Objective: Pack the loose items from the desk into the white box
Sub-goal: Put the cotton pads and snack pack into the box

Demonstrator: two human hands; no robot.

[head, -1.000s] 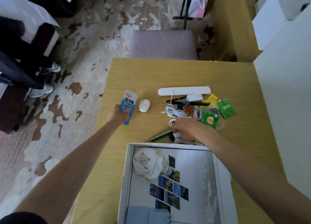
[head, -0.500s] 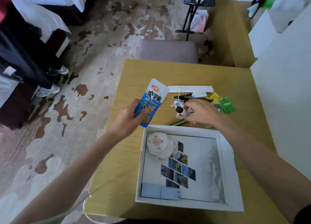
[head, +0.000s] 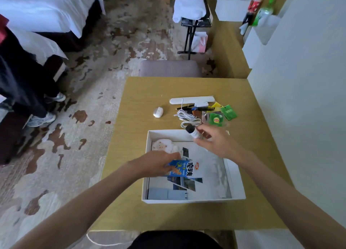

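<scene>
White box (head: 236, 175) holds one blue packet (head: 184, 168) (left hand (head: 159, 163) gripping).

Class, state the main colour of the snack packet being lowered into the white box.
Mostly blue, with one white end and orange details: snack packet, seen in the head view.

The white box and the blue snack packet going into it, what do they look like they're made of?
The white box looks like matte card or paperboard: thin, straight walls with crisp folded corners, no gloss. The blue snack packet, in the left hand, looks like printed plastic or foil film: flat, flexible, bright printing. Which film, I can't tell.
</scene>
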